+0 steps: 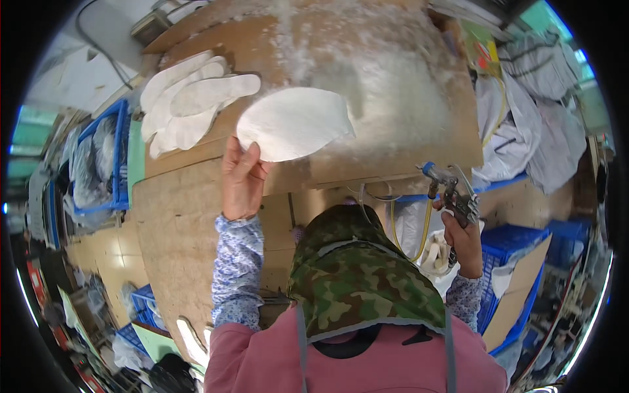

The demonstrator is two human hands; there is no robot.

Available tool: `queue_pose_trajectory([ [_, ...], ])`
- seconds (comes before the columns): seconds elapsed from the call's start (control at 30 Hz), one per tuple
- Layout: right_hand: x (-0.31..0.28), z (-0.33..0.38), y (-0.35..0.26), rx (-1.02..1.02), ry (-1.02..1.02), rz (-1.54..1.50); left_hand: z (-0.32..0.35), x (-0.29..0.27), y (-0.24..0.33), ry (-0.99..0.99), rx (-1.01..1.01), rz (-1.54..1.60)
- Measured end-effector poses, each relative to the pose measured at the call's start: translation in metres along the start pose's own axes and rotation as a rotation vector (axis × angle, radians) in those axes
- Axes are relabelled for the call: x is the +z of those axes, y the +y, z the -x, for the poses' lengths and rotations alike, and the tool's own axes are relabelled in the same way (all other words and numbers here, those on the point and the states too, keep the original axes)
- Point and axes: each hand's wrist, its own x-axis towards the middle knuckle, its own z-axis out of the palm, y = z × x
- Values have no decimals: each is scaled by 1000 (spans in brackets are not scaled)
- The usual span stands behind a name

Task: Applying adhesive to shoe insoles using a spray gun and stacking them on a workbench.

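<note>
My left hand [244, 178] pinches the near left edge of a thin white curved sheet [295, 124] between thumb and fingers. The sheet is held up over the cardboard-covered table [314, 171], rounded at its left and cut off at its right. My right hand [462, 239] is wrapped round the handle of a metal spray gun [452, 190]. Its blue-tipped nozzle points left, towards the table's near right corner. To the left of the sheet lies a pile of white insoles [190, 101], overlapping one another.
Whitish residue [400, 98] coats the table's right half. A yellow hose [426, 229] hangs below the spray gun. Blue crates stand at the left [123, 157] and right [504, 239]. White sacks [550, 137] sit beyond the table's right edge. A brown board [170, 242] lies nearer me.
</note>
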Motion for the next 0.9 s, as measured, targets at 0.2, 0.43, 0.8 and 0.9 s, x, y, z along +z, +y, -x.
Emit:
queue_pose_trajectory([
  [0.2,-15,-18,10,-10,-96,194,12,-29,-147,232,-320,-122],
  [0.43,36,-45,13,-161,-349,261,29,-42,-167,316,-296,-115],
  [0.8,27,-62,20,-273,-180,431,30,-41,-163,311,-234,-111],
  [0.9,19,-63,19,-261,-137,445,29,-40,-159,305,-226,-115],
])
